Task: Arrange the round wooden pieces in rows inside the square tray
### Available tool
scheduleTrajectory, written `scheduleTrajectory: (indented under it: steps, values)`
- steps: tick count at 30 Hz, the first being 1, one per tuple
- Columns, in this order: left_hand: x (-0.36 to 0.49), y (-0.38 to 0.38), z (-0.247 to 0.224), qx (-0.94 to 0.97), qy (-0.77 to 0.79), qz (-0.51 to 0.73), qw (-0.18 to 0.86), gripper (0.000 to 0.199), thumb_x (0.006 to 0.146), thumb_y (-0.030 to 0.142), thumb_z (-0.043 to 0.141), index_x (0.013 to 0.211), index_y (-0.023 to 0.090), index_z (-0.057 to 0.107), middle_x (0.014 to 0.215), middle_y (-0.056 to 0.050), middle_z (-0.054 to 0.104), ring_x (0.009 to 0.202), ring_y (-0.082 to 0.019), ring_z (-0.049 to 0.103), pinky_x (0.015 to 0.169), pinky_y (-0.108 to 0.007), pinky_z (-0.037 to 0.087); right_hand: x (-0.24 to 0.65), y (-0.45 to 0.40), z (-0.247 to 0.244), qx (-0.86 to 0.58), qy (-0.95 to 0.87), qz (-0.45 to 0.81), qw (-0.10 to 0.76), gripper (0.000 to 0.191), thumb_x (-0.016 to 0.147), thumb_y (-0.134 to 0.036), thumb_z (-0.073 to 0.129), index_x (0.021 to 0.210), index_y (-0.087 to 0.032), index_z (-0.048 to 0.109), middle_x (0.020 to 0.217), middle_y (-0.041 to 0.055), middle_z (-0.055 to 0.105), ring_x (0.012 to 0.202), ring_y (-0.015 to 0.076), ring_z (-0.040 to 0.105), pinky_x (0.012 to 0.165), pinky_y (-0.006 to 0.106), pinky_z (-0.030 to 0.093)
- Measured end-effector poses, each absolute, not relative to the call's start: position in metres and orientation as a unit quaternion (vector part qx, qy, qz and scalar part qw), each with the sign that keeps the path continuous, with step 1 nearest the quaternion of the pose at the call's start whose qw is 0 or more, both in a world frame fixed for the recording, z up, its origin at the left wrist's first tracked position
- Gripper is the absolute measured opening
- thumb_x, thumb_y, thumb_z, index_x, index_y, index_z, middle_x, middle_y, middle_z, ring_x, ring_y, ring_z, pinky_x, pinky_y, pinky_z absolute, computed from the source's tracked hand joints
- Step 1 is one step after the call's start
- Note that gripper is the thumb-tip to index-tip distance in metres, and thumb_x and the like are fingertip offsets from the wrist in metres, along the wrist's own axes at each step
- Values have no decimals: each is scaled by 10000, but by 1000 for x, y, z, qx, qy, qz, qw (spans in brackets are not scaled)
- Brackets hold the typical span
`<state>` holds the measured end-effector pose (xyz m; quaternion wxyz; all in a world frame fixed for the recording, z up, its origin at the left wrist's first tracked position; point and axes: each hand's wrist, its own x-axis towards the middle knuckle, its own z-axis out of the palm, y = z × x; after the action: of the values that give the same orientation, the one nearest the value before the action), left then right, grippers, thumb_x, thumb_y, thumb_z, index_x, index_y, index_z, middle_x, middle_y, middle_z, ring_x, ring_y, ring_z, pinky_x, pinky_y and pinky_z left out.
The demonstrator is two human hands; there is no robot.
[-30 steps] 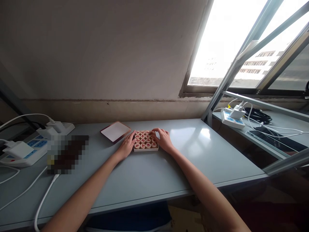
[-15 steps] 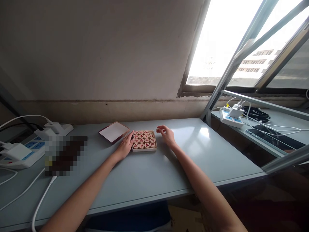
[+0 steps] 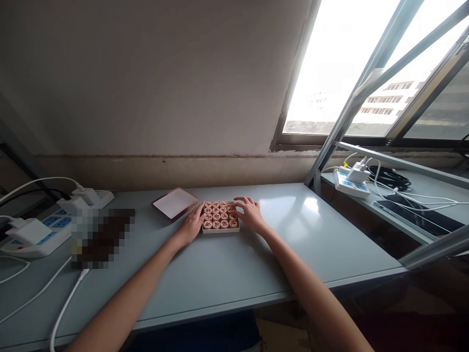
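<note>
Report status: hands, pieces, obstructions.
Left hand at box's left side. Right hand over its right side, grip unclear. Xiangqi pieces in open box. Lid beside, clear of right hand.

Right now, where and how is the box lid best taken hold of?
I would pinch the raised rim of the box lid at its left corner, coming from the left and above. It seems to lie with its white inside up, so the thin wall should fit between thumb and finger; its right corner is close to the left hand.
</note>
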<state>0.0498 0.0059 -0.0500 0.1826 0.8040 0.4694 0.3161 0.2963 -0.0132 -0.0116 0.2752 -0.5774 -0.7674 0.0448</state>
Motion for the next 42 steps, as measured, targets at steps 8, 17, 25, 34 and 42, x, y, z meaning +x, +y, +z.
scheduleTrajectory:
  steps: [8,17,25,34,42]
  values:
    - [51,3,-43,801,489,282,199,533,924,336,279,1423,149,280,1468,-128,341,1369,-226,281,1113,-419,272,305,-10,-2,-582,-705,164,372,151,832,-380,551,901,-247,561,927,-12,675,831,160,588,818,323,381]
    - [52,3,-42,801,493,273,201,549,920,333,263,1425,120,262,1469,-136,335,1376,-224,264,1124,-405,258,360,-13,3,-743,-621,147,205,238,788,-412,573,907,-225,487,830,25,629,763,187,560,612,259,360]
    - [52,2,-41,803,488,277,199,534,920,325,277,1417,132,278,1465,-135,344,1366,-229,287,1110,-416,281,330,-23,9,-582,-781,49,221,250,880,-444,486,1040,-311,623,1098,45,584,1022,220,510,842,354,359]
    - [51,0,-37,808,476,279,207,501,928,325,274,1401,161,300,1440,-124,385,1346,-220,325,1101,-408,295,313,-23,4,-511,-805,154,260,158,789,-343,647,928,-269,640,1068,19,617,1020,203,501,884,374,379]
    - [51,1,-39,806,473,289,206,483,926,325,276,1382,176,326,1426,-118,399,1342,-224,329,1104,-420,288,341,-26,28,-492,-712,349,360,286,747,-442,645,882,-206,556,855,24,641,732,137,569,661,288,448]
